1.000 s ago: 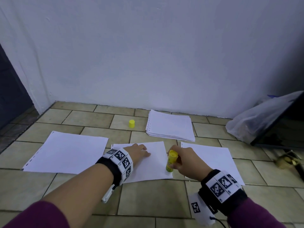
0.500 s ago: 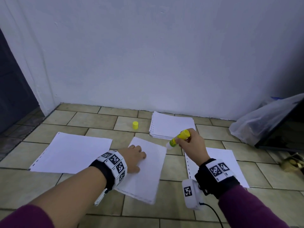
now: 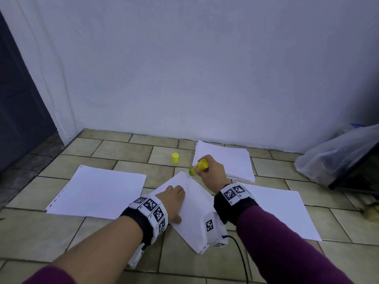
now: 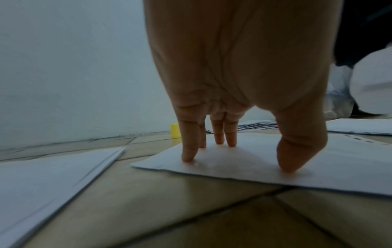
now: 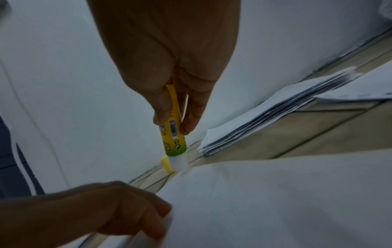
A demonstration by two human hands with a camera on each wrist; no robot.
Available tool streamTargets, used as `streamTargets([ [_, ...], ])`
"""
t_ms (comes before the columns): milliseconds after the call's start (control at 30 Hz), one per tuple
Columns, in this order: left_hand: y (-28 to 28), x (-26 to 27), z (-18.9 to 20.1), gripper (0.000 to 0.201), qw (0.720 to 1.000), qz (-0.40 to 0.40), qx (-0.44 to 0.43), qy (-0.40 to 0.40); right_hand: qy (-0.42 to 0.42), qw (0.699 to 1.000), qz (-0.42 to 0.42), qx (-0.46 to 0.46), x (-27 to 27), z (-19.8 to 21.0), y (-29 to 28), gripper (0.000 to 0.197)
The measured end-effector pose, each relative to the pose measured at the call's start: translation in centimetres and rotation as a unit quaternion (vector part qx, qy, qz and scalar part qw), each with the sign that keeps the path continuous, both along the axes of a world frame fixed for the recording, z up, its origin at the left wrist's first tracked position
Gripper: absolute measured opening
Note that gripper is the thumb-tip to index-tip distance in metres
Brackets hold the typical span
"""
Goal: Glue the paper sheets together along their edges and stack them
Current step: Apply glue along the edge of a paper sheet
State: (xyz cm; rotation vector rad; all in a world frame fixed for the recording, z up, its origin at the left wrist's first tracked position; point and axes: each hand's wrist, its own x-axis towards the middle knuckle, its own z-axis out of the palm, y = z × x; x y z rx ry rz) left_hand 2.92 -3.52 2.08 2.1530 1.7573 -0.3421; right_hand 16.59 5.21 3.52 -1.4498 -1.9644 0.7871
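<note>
Floor, left to right: my left hand [image 3: 174, 199], fingers spread, pins the skewed sheet [image 3: 192, 210]; thin, limp, slides on tile, best held flat; my right hand [image 3: 211, 171] grips glue stick [image 3: 198, 167] at sheet's far corner

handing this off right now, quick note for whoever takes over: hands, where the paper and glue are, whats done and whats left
Left hand: fingertips pressing the middle sheet, which lies turned at an angle on the tiled floor.
Right hand: grips the uncapped glue stick, its white tip at that sheet's far corner.
Yellow cap stands on the floor near the wall.
Paper stack lies behind the right hand; one sheet lies to the left, another to the right.
Done: cap off, sheet held down.
Left: glue the edges, join sheets, stack them. How much glue is already on cannot be told.
</note>
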Motion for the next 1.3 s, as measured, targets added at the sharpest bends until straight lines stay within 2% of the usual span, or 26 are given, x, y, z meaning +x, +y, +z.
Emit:
streamTargets([
  [100, 0.0, -0.4, 0.0, 0.067, 1.000, 0.001, -0.001, -0.009, -0.010, 0.999, 0.037, -0.012, -1.9, -0.2, 0.4, 0.023],
  [267, 0.2, -0.8, 0.3, 0.067, 1.000, 0.004, -0.003, -0.027, -0.124, 0.988, 0.087, -0.013, -2.3, 0.3, 0.7, 0.026],
  [467, 0.6, -0.8, 0.0, 0.073, 1.000, -0.006, -0.020, -0.022, -0.217, 0.968, 0.121, -0.015, 2.1, 2.1, -0.8, 0.029],
  [633, 1.3, 0.2, 0.2, 0.076, 0.997, -0.035, -0.051, 0.044, -0.242, 0.961, 0.126, -0.034, 6.7, 2.8, -3.2, 0.025],
  [833, 1.8, 0.5, 1.0, 0.076, 0.994, -0.052, -0.066, 0.075, -0.274, 0.952, 0.130, -0.045, 9.3, 2.8, -4.1, 0.023],
  [933, 1.9, 0.4, 1.5, 0.073, 0.991, -0.071, -0.066, 0.096, -0.250, 0.959, 0.117, -0.059, 10.1, 3.2, -3.8, 0.022],
  [1067, 1.6, 0.4, 2.2, 0.063, 0.985, -0.087, -0.055, 0.137, -0.145, 0.988, 0.031, -0.051, 11.3, 3.5, -2.9, 0.021],
  [1300, 0.4, 0.9, 2.0, 0.072, 0.990, -0.105, -0.036, 0.084, -0.067, 0.997, -0.030, -0.028, 10.2, 3.3, -2.0, 0.020],
])
